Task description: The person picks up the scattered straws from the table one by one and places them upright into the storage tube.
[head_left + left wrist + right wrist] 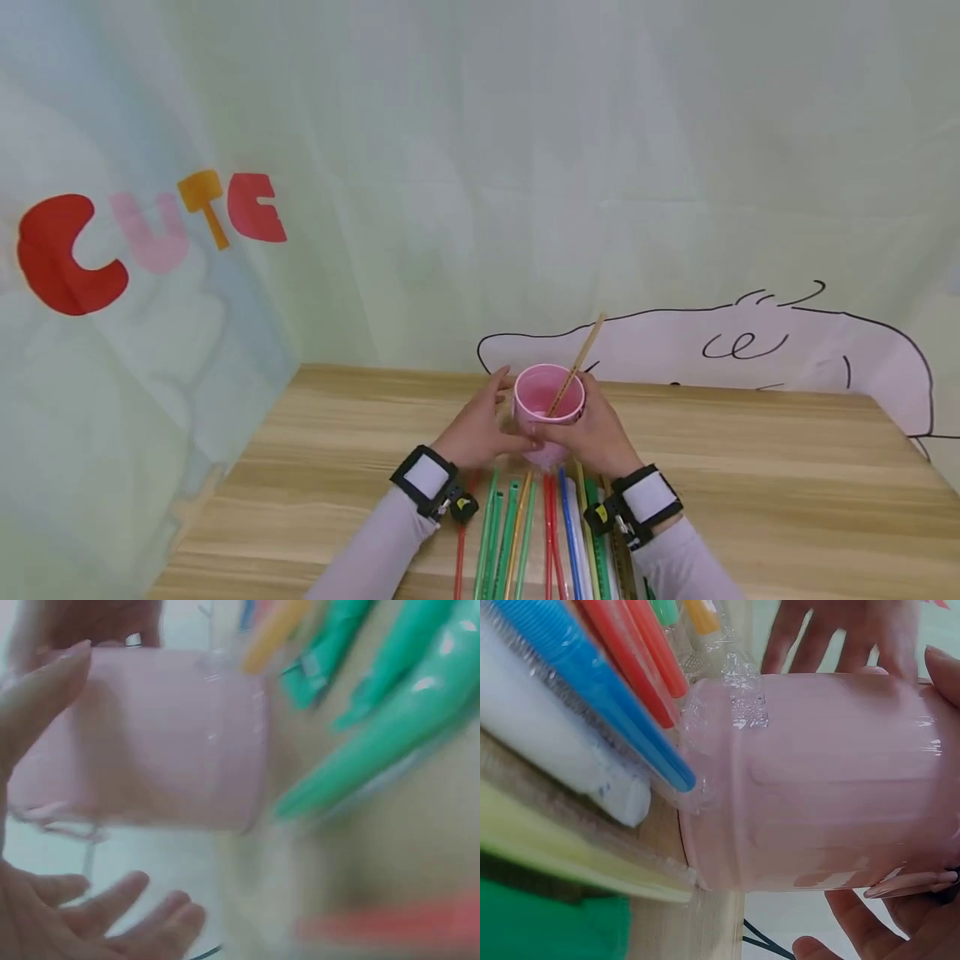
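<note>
A pink cup (550, 454) stands at the middle of the wooden table, with one thin tan stick (576, 365) with dark marks leaning inside it. My right hand (603, 429) grips the cup from the right, its thumb across the near side and fingers round the far side. On the left, my left hand (476, 425) has its thumb against the cup; its other fingers are spread and apart from the cup (172, 742) in the left wrist view. Slim coloured sticks, among them a green one (491, 533) and a blue one (607, 697), lie just in front of the cup.
Red, orange, white and yellow sticks lie side by side between my forearms, some in clear wrapping. The wooden tabletop (780, 483) extends to both sides. A printed cloth backdrop (465, 183) hangs behind the table's far edge.
</note>
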Available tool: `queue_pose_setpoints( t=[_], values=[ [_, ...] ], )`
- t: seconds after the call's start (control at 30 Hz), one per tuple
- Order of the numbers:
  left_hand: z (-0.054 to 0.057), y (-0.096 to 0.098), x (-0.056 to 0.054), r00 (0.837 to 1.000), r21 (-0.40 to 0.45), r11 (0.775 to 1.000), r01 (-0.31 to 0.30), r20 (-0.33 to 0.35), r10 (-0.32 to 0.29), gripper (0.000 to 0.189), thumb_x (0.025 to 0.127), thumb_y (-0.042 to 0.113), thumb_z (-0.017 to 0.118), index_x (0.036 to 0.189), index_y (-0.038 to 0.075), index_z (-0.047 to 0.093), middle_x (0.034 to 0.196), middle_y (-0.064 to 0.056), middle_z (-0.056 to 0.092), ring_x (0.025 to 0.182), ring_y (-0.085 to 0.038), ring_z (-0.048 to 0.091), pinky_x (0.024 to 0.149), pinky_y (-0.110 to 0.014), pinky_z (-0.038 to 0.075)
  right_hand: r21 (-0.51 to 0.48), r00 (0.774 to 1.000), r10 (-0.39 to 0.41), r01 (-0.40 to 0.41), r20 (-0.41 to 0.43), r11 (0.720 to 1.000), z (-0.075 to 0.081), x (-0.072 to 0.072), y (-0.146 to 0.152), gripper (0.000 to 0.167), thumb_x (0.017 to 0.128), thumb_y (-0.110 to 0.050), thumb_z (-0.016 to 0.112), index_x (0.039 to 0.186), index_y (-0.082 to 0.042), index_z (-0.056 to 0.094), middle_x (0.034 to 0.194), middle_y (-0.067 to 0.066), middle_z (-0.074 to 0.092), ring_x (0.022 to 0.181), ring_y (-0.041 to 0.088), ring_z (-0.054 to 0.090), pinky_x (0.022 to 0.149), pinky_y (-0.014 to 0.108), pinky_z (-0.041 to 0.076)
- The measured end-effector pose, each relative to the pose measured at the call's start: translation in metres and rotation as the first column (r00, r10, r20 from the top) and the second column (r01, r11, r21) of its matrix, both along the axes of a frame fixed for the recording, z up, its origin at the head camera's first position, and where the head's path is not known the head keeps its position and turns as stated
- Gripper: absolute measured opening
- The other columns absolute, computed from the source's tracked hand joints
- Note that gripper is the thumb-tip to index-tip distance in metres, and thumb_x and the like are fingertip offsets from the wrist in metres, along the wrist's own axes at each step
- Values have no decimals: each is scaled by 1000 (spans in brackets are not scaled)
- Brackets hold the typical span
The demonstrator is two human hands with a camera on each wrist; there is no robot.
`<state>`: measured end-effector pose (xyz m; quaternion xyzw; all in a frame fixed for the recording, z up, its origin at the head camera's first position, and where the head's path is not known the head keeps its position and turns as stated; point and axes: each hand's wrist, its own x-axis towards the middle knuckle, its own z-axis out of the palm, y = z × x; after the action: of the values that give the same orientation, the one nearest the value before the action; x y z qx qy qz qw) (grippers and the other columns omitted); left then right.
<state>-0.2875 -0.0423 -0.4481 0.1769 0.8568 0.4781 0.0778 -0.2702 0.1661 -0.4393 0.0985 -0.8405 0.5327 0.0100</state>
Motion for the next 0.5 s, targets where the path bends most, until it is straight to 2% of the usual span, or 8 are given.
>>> queue_pose_setpoints(
  t=[0.13,0.2,0.27,0.37,0.5],
  values=[
    [13,-17,18,993,-118,987,-112,-47,107,105,83,45,86,162,9,27,151,-17,50,134,-35,54,104,-55,54,-14,1000,-8,8,15,1000,0,1,-1,97,78,-29,91,154,-9,33,145,16,56,134,35,57,109,54,52],
    [17,-27,31,986,-188,969,-163,-69,153,92,86,43,83,157,7,36,140,-17,56,120,-31,60,94,-49,57,-20,1000,-6,6,23,1000,-1,1,-2,96,79,-29,91,153,-9,34,145,16,57,133,34,57,109,54,51],
    [20,-36,45,982,-257,948,-188,-79,173,79,89,38,81,150,5,43,128,-17,61,104,-27,64,82,-44,58,-21,999,-13,14,37,1000,-1,1,-2,96,78,-30,92,152,-11,35,144,15,58,132,33,57,109,53,52],
    [21,-45,68,984,-330,927,-177,-53,169,69,88,29,80,143,3,50,114,-15,65,87,-22,62,71,-40,55,-19,999,-16,16,38,1000,0,1,-2,95,78,-30,92,152,-11,35,142,15,58,131,33,58,108,53,52],
    [17,-51,96,993,-388,914,-120,-50,109,68,82,26,81,138,0,53,100,-10,65,79,-18,59,64,-38,52,-17,999,-10,10,31,1000,1,1,-2,96,78,-29,92,152,-11,34,142,14,58,131,32,58,108,52,52]
  ],
)
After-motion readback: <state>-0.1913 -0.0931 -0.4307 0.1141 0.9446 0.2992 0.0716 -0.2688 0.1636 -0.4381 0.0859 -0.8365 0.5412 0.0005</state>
